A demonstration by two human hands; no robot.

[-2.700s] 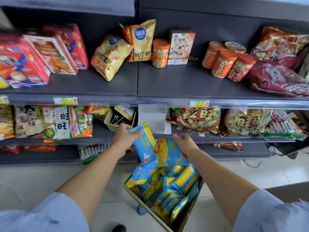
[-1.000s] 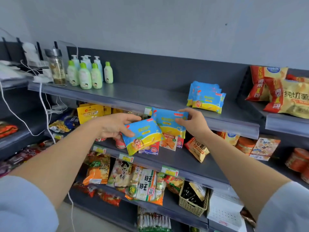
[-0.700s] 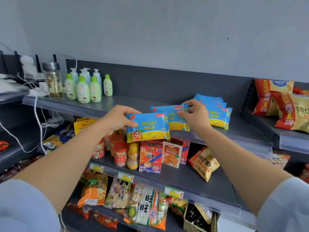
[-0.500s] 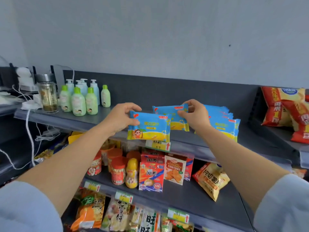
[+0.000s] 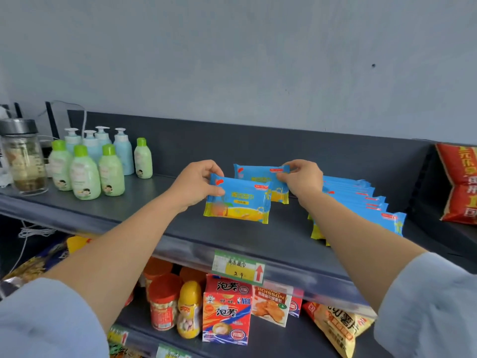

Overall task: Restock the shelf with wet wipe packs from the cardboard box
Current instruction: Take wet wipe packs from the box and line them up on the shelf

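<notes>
The grey top shelf (image 5: 144,215) is seen from in front and slightly above, with a row of pump and cap bottles (image 5: 87,171) and a glass jar (image 5: 23,158) towards its left end. Near its right end a row of wet wipe packs (image 5: 361,210) is laid overlapping, from the back panel forward towards the front edge. The cardboard box is not in view.

Two further packs are held over the middle of the shelf, left of that row. The nearer pack (image 5: 237,202) is held upright and face-on by the left hand (image 5: 193,186), with its long axis parallel to the front edge. Whether its lower edge touches the shelf cannot be told. The farther pack (image 5: 258,177) is held closer to the back panel by the right hand (image 5: 303,180) and is partly hidden behind the nearer one. Its long axis also runs along the shelf.

Each pack is pinched at an upper corner: the left fingers (image 5: 206,168) are curled over the top-left corner, the right fingers (image 5: 294,167) over the top-right corner. Both packs hang below and inward of the fingertips.

The right hand is judged nearer the row, so its pack is likely to be set down first, beside it.
</notes>
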